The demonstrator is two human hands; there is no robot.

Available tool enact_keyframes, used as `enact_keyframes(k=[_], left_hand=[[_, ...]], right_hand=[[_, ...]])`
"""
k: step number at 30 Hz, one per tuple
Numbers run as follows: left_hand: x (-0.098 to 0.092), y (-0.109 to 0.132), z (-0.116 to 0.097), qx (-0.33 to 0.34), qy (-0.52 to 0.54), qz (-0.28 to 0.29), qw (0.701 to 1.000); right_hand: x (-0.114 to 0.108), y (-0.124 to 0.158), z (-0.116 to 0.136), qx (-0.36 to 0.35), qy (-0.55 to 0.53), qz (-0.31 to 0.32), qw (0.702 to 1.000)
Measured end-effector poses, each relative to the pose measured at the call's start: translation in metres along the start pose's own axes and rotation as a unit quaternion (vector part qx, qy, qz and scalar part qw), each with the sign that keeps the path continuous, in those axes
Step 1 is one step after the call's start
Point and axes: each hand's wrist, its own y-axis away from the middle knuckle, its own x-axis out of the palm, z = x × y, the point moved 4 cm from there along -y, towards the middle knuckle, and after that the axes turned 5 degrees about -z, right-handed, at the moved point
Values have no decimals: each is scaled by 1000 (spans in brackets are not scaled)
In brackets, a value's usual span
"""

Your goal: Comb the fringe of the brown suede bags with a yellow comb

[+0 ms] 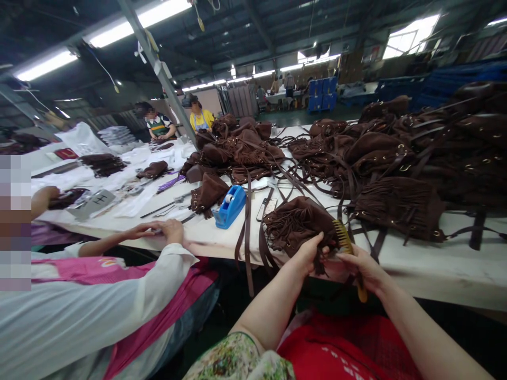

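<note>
Two things are in hand from where I watch: a brown fringed bag (pixel 295 221) and a yellow comb (pixel 343 236). The fringed bag lies at the near edge of the white tabletop (pixel 435 264), its tassels spilling over the rim toward me. I judge it soft, light and limp, suede-like. It would sag if lifted by one corner, so the bunched fringe or the body just above it is the place to grip. The comb looks stiff and is easy to pinch by its handle.

My left hand (pixel 307 256) is closed around a tuft of fringe, thumb on top, wrist bent up from below the table edge. My right hand (pixel 362 266) is wrapped round the comb's shaft, teeth pointing up against the fringe, forearm angled in from the right.

A blue tape dispenser (pixel 229 207) and a phone (pixel 266 209) sit to the left. A heap of bags (pixel 396 153) is stacked behind, and a co-worker's hands (pixel 166 229) rest further left.
</note>
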Motion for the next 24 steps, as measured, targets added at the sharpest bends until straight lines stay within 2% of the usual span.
enact_keyframes(k=[2, 5, 8, 11, 14, 19, 20, 22, 24], left_hand=[[-1, -3, 2, -3, 14, -8, 1000], [0, -9, 5, -19, 56, 4, 998], [6, -10, 6, -63, 122, 76, 988], [11, -5, 2, -101, 180, 165, 964], [10, -2, -1, -113, 223, 208, 946], [2, -10, 4, -107, 239, 178, 949], [2, -11, 5, -105, 242, 186, 946], [4, -11, 6, -103, 250, 211, 939], [4, -11, 6, -100, 260, 210, 937]], right_hand=[[4, 6, 2, 39, -51, 44, 997], [4, 17, 7, 53, -38, 82, 994], [9, 31, 8, 35, 59, 125, 990], [15, 43, 9, -51, 212, 148, 965], [8, 51, 16, -131, 363, 78, 919], [-21, 43, 42, -187, 460, -94, 863], [-25, 38, 48, -198, 490, -130, 839], [-29, 27, 56, -208, 574, -183, 771], [-26, 17, 58, -208, 651, -192, 705]])
